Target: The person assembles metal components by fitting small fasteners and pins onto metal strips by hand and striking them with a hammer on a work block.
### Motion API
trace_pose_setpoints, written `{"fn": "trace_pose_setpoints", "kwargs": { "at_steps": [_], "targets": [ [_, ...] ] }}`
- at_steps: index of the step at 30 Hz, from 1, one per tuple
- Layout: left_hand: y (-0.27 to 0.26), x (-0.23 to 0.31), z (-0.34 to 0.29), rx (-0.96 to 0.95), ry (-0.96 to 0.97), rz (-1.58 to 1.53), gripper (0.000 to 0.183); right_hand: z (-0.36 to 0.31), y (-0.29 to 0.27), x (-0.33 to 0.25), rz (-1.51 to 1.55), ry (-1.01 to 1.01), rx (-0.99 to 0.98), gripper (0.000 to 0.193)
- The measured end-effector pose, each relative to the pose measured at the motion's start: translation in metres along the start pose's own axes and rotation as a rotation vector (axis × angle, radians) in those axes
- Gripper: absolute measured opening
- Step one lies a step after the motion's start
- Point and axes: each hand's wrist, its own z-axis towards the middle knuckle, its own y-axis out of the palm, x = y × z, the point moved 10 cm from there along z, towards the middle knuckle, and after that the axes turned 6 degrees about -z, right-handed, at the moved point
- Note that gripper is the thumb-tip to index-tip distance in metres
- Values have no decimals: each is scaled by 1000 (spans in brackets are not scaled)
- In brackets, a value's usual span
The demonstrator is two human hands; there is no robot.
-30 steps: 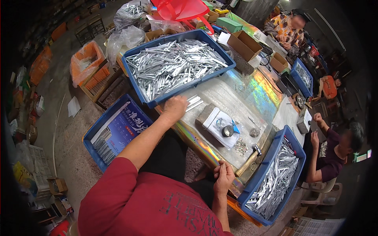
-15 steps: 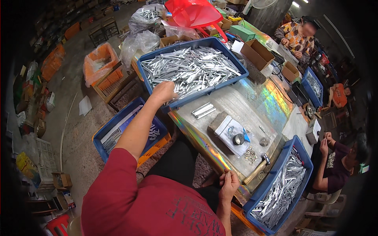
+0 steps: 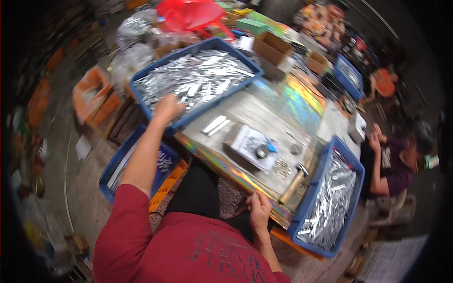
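A blue tray [image 3: 173, 126] heaped with thin silvery metal strips [image 3: 200, 78] stands at the far left of the worktable. My left hand [image 3: 169, 108] reaches over its near left edge, and the fingers are blurred against the strips. My right hand [image 3: 259, 209] is closed at the table's near edge. Whatever it may hold is too small to make out. On the table between the hands lies a small row of strips [image 3: 216, 125]. Beside it, a block topped with white paper [image 3: 247, 146] carries a dark round container [image 3: 262, 151] and a blue piece.
A second blue tray of strips [image 3: 332, 200] stands at the right, with a hammer [image 3: 293, 185] alongside. Below my left arm is a blue bin [image 3: 109, 183]. Cardboard boxes [image 3: 272, 47] and a red bag [image 3: 191, 16] sit at the back. A person [image 3: 396, 155] sits at right.
The whole view has shifted and blurred, with the tables and trays further left in the picture. My left hand is still at the far tray, and my right hand remains closed by the table edge.
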Motion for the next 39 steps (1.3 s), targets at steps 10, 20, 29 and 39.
{"fn": "trace_pose_setpoints", "kwargs": {
  "at_steps": [10,20,29,39],
  "targets": [
    [13,-14,23,-41,-12,-71,29,1,3,0,2,-71,7,17],
    [5,3,-10,-114,172,5,19,-1,1,-5,-106,-129,6,18],
    [-69,43,-59,175,335,-39,17,-2,1,5,-59,-83,3,17],
    [7,169,-195,-424,765,-567,7,7,-8,-4,83,-35,23,18]
  ]
}}
